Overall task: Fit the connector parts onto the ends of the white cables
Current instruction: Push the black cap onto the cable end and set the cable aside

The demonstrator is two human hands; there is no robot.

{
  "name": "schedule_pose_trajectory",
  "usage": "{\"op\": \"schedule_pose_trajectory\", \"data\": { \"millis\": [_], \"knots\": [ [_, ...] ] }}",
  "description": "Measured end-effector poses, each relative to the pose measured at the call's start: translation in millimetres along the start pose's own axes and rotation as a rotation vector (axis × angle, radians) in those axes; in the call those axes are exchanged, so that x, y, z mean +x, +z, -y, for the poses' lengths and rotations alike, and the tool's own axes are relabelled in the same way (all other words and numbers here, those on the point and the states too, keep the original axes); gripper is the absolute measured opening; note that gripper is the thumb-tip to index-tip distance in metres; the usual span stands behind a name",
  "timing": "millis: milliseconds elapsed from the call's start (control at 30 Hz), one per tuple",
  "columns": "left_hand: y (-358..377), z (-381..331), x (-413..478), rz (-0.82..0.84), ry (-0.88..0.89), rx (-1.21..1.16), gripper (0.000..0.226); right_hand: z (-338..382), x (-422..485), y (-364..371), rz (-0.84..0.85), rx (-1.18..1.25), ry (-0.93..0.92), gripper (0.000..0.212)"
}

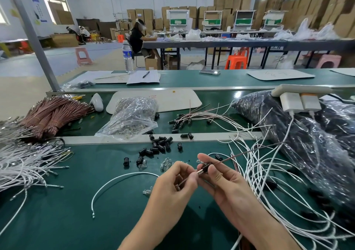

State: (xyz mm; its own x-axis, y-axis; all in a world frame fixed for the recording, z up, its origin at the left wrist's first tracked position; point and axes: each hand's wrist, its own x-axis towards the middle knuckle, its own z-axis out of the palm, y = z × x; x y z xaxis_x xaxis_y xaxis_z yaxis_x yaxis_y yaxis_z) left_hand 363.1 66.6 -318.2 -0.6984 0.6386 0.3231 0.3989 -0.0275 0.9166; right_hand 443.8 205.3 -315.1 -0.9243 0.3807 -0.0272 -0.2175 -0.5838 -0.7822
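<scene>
So the green bench [57, 221] takes up most of the view, with a big black plastic-wrapped bag [307, 134] slumped on the right side. A messy spread of white cables [269, 173] lies just in front of that bag, another white bundle [23, 165] sits at the far left, and a bundle of brown wires [55, 113] is behind that. A clear bag [132, 115] of small parts sits mid-bench. Both hands meet in the middle above the bench: the right hand [221, 180] has its grip curled around a black connector [205, 167], with a brown wire [249, 152] trailing from it up to the right, and the left hand [172, 184] pinches a metal-tipped wire end [197, 172] right against that connector. One loose white cable [115, 180] curves on the bench left of the hands, untouched. Loose black connector parts [159, 144] are scattered just behind the hands, and a few tiny clear bits [166, 165] sit near the fingers.
</scene>
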Motion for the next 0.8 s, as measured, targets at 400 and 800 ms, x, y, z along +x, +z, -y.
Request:
{"op": "schedule_pose_trajectory", "data": {
  "millis": [400, 800],
  "knots": [
    [-3.4, -2.9, -2.1, -0.035, 0.044, -0.004, 0.013, 2.9, 1.7, -2.5, -0.100, -0.029, 0.009, 0.026],
    [-6.4, 3.1, -0.2, -0.013, 0.070, 0.042, 0.009, 1.0, -1.6, 0.3, -0.053, -0.092, 0.031, 0.016]
  ]
}}
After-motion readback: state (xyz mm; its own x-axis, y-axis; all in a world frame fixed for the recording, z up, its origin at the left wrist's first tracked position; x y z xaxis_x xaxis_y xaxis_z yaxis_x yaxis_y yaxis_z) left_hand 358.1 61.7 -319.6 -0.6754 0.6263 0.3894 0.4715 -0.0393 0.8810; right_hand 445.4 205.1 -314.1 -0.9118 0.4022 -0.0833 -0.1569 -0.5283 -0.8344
